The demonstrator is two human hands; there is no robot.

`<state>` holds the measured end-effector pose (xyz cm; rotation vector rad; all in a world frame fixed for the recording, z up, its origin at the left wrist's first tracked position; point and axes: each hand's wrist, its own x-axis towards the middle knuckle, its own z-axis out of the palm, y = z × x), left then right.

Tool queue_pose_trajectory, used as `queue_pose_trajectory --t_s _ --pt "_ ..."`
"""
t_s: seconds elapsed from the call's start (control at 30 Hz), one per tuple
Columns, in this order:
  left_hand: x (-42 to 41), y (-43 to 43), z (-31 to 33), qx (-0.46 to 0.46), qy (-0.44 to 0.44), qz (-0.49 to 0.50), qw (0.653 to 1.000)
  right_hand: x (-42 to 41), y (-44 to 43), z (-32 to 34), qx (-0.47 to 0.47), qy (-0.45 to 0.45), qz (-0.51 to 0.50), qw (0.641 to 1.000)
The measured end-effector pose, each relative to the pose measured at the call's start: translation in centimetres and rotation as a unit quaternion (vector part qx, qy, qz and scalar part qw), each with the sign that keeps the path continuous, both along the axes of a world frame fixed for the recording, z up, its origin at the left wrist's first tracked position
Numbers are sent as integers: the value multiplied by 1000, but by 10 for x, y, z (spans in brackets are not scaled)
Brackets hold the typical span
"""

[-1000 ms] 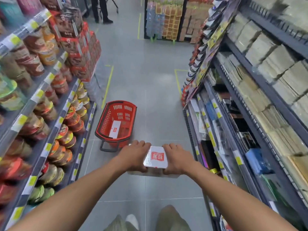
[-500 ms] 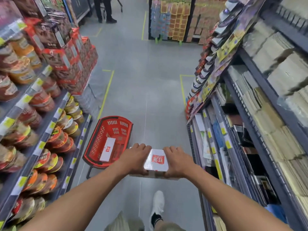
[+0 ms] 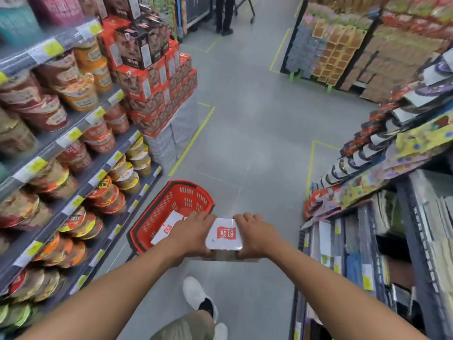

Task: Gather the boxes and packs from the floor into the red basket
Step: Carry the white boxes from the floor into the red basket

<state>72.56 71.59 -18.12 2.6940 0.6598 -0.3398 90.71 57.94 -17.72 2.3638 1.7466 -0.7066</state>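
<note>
Holds box between left hand and right hand, just right of basket on floor, second box inside.

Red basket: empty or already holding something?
Not empty: the red basket holds a white pack with a red label, lying flat on its bottom.

Two hands, two red-labelled white boxes, one red basket.

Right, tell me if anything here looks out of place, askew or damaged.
Nothing looks spilled or damaged. The one oddity is the red basket, sitting on the aisle floor skewed to the left shelving, a white pack lying slantwise in it. The left hand and right hand grip a white box between them.
</note>
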Motion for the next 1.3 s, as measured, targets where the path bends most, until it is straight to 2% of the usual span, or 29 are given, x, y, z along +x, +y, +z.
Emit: queue_pose_trajectory --t_s 0.3,0.57,0.73,0.97,1.3 --pt "16 98 -13 -4 -9 107 994 47 137 -6 -11 -2 116 993" --pt "-4 142 -41 -68 49 198 977 50 232 -40 -58 24 235 970" --pt "-20 149 -58 -95 47 285 953 50 288 -65 -79 31 335 938" --pt "-18 133 -90 -98 38 428 897 46 341 -99 -95 49 453 885" --pt "-18 114 -182 -65 98 489 864 18 356 -191 -116 25 507 854"
